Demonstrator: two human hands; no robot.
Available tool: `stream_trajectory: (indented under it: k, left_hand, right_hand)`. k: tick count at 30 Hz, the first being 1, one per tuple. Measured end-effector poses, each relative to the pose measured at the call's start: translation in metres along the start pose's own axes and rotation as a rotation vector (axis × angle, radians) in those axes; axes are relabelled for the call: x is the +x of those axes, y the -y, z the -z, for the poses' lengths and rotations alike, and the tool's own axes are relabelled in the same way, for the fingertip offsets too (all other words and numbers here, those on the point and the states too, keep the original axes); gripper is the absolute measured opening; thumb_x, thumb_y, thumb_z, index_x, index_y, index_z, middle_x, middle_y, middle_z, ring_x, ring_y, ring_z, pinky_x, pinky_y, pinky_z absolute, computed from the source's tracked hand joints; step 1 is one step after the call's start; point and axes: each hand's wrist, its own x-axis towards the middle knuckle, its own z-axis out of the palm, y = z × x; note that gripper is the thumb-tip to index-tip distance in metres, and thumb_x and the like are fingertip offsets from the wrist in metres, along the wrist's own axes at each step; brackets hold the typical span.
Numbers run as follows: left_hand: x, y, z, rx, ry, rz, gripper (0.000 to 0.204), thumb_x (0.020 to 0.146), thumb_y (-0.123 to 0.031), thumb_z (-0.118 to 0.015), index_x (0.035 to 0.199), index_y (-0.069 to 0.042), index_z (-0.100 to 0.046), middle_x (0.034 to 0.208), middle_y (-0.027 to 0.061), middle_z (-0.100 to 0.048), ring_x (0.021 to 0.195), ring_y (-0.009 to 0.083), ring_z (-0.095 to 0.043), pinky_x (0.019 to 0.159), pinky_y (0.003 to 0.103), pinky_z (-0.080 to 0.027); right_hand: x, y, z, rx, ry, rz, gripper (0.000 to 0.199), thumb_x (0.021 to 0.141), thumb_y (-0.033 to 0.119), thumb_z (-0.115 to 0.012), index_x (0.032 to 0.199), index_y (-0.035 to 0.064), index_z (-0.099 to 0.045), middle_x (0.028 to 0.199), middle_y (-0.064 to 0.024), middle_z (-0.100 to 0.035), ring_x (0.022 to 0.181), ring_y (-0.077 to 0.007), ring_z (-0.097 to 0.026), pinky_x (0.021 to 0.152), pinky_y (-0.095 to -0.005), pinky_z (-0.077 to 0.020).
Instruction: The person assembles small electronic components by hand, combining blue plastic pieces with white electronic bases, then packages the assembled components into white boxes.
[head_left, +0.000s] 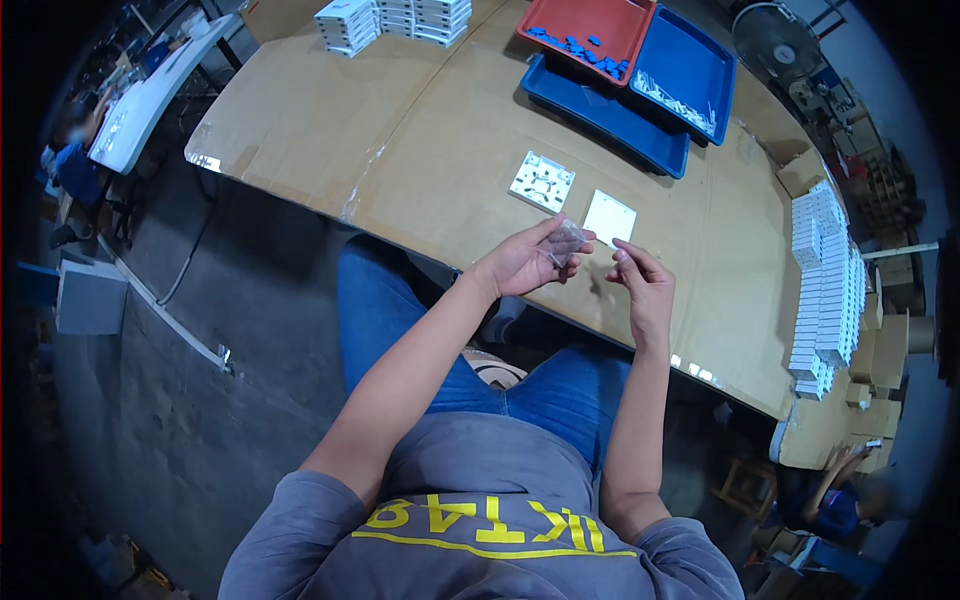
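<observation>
Near two white plates [542, 183] [610, 216], left hand [522, 260] cupping one clear packet [567, 240], right hand [646, 280] pinched, contents unclear

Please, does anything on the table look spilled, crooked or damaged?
Nothing stands out. Blue pieces lie inside the red tray, white pieces inside the right blue tray; the patterned white plate and plainer white plate lie flat. Fine damage is too small to tell.
</observation>
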Motion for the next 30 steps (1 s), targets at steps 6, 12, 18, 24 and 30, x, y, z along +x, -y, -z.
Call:
stream_trajectory:
  k: [6,12,18,24,30]
  left_hand:
    - [0.001,0.001,-0.003,0.098,-0.016,0.000,0.055,0.112,-0.045,-0.044,0.141,0.000,-0.058,0.112,0.0074,-0.074,0.093,0.0156,-0.066,0.089,0.034,-0.054]
    - [0.003,0.002,-0.004,0.156,-0.017,-0.008,0.049,0.110,-0.045,-0.050,0.135,-0.004,-0.061,0.113,0.0088,-0.072,0.094,0.0158,-0.065,0.089,0.033,-0.054]
    - [0.004,0.004,-0.004,0.149,-0.007,-0.019,0.046,0.110,-0.045,-0.052,0.130,-0.005,-0.061,0.113,0.0097,-0.070,0.094,0.0163,-0.065,0.089,0.033,-0.055]
    - [0.002,0.005,-0.008,0.138,0.014,-0.034,0.044,0.110,-0.043,-0.052,0.130,-0.005,-0.061,0.113,0.0096,-0.069,0.094,0.0160,-0.065,0.088,0.033,-0.055]
    - [0.003,0.006,0.004,0.181,0.019,-0.051,0.039,0.108,-0.040,-0.058,0.125,-0.005,-0.065,0.110,0.0064,-0.070,0.095,0.0162,-0.066,0.089,0.034,-0.055]
  right_hand:
    - [0.011,0.025,-0.006,-0.226,0.120,0.170,0.020,0.099,0.007,-0.071,0.117,-0.0004,-0.076,0.095,-0.0012,-0.068,0.073,-0.0065,-0.057,0.066,-0.0227,-0.0484]
    - [0.027,0.054,-0.014,-0.515,0.220,0.239,0.013,0.094,0.009,-0.075,0.104,-0.0004,-0.075,0.089,-0.0002,-0.071,0.071,-0.0051,-0.054,0.064,-0.0237,-0.0452]
    - [0.035,0.068,-0.024,-0.686,0.362,0.280,0.015,0.087,0.006,-0.077,0.101,0.0020,-0.077,0.084,-0.0042,-0.073,0.070,-0.0111,-0.057,0.065,-0.0296,-0.0463]
    - [0.063,0.047,-0.018,-0.639,0.642,0.340,0.017,0.088,0.009,-0.075,0.103,0.0005,-0.078,0.107,-0.0061,-0.073,0.081,-0.0160,-0.064,0.072,-0.0313,-0.0503]
    - [0.065,0.060,-0.025,-0.754,0.874,0.169,0.020,0.100,0.015,-0.065,0.109,0.0008,-0.076,0.109,-0.0074,-0.071,0.096,-0.0183,-0.065,0.090,-0.0323,-0.0517]
